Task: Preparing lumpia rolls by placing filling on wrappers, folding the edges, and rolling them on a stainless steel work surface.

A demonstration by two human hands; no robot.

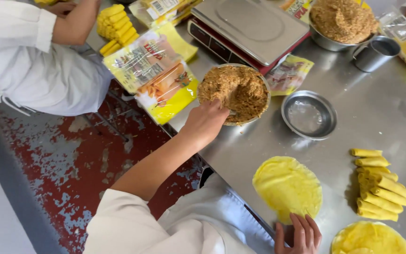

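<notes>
Stainless steel tabletop (pixel 381 113) over a worn red-painted floor (pixel 76 160), crowded with food and packaging. Left hand (pixel 206 121) reaching into a metal bowl of brown crumbly filling (pixel 235 89), fingers curled down into the filling; grip partly hidden there, cannot tell whether closed on anything. Right hand (pixel 298 233) at the near edge, palm down and fingers spread, open, fingertips touching the near rim of a round yellow crepe (pixel 287 187) lying flat on the steel. Second flat crepe (pixel 374 239) at the lower right corner, partly cut off. Pile of rolled yellow crepes (pixel 379 186) just right of the flat one, stacked side by side. Empty shallow metal dish (pixel 309 114) between the filling bowl and the rolls. Behind the filling bowl, a weighing scale (pixel 250 26) with a steel platform and red body. Larger bowl of the same brown filling (pixel 341 21) at the far right, a small metal cup (pixel 376 52) beside it. Yellow printed packets (pixel 158 75) overhanging the left edge, more yellow rolls (pixel 117 26) stacked beyond them. Another person in white clothing (pixel 34 61) at the upper left, one forearm raised near those rolls.
</notes>
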